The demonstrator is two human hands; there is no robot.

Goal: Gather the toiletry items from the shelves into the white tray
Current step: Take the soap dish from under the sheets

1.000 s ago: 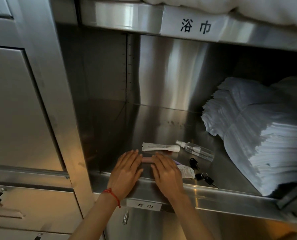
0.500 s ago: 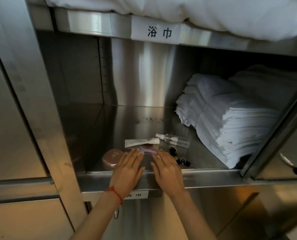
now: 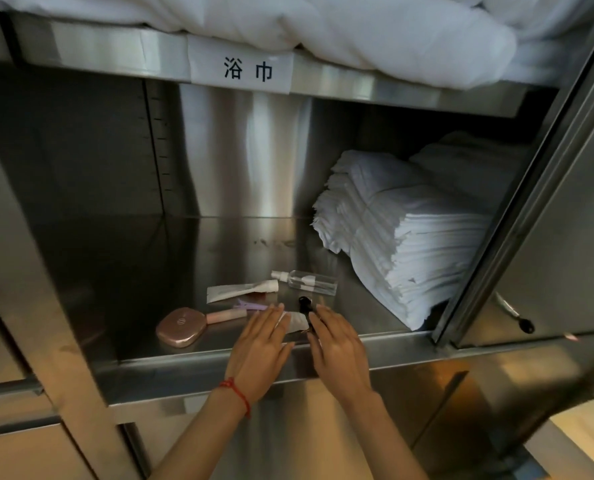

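Both hands reach over the front lip of the steel shelf (image 3: pixel 191 362), palms down and fingers straight, lying close together and gripping nothing. The left hand (image 3: pixel 259 351), with a red string bracelet (image 3: pixel 237 393) at the wrist, has its fingertips on or just over a small white sachet (image 3: pixel 297 322) near the shelf edge; I cannot tell whether they press it. The right hand (image 3: pixel 337 348) lies just beside the left, its fingertips close to a small black item (image 3: pixel 304 303) that is too dark to make out. To the left of the hands lie a pink tube (image 3: pixel 224 316) and, touching its end, a rose-gold compact (image 3: pixel 181 327). A lilac hair clip (image 3: pixel 250 305) sits just behind the tube. Farther back lie a flat white tube (image 3: pixel 240 291) and a clear spray bottle (image 3: pixel 307 280) on its side. A tall stack of folded white towels (image 3: pixel 403 244) fills the right of the shelf. On the shelf above rest more white linens (image 3: pixel 323 26), over a paper label (image 3: pixel 241 69) printed with two characters. The white tray cannot be picked out anywhere in this view.
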